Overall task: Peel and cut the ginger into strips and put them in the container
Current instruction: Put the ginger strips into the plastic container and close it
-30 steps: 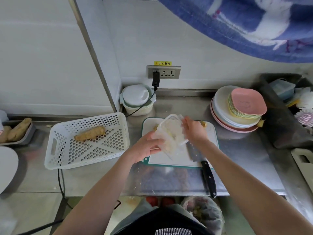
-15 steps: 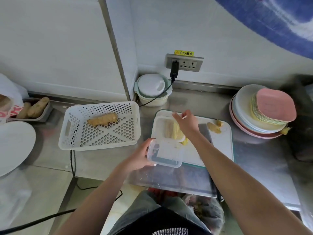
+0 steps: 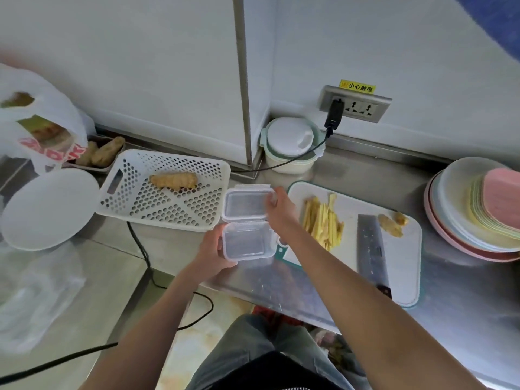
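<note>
Floor: pale tiles are seen nearest the viewer, with a black cable (image 3: 146,254) trailing down off the desk edge
Left hand (image 3: 215,249): closed round the near left corner of the clear container (image 3: 247,240), which is held at the desk edge
Container: a clear plastic box, seen to be empty, set just left of the cutting board (image 3: 405,249)
Right hand (image 3: 278,209): fingers are pinched on the right edge of the clear lid (image 3: 247,204), which lies open just behind the container
Desk (image 3: 464,282): a stainless steel top by which everything is carried
Cleaver (image 3: 371,250): laid flat on the cutting board, blade away from the viewer, dark handle toward the near edge
Ginger strips (image 3: 323,220): a loose pile of pale yellow strips is lying on the board, between the right hand and the cleaver, none inside the container
Ginger offcuts (image 3: 392,225): two small pieces are left on the board just right of the blade
Basket (image 3: 168,215): a white perforated basket left of the lid, in which one unpeeled ginger root (image 3: 173,181) is held
White plate (image 3: 47,209): set at the far left, near the basket
Stacked plates (image 3: 475,218): a pile of white, pastel and pink plates at the right
Ginger tray (image 3: 104,153): more roots are seen behind the basket, beside a plastic bag (image 3: 42,122)
Round lidded pot (image 3: 291,144): placed against the wall, below the wall socket (image 3: 356,104), into which a black plug is fitted
</note>
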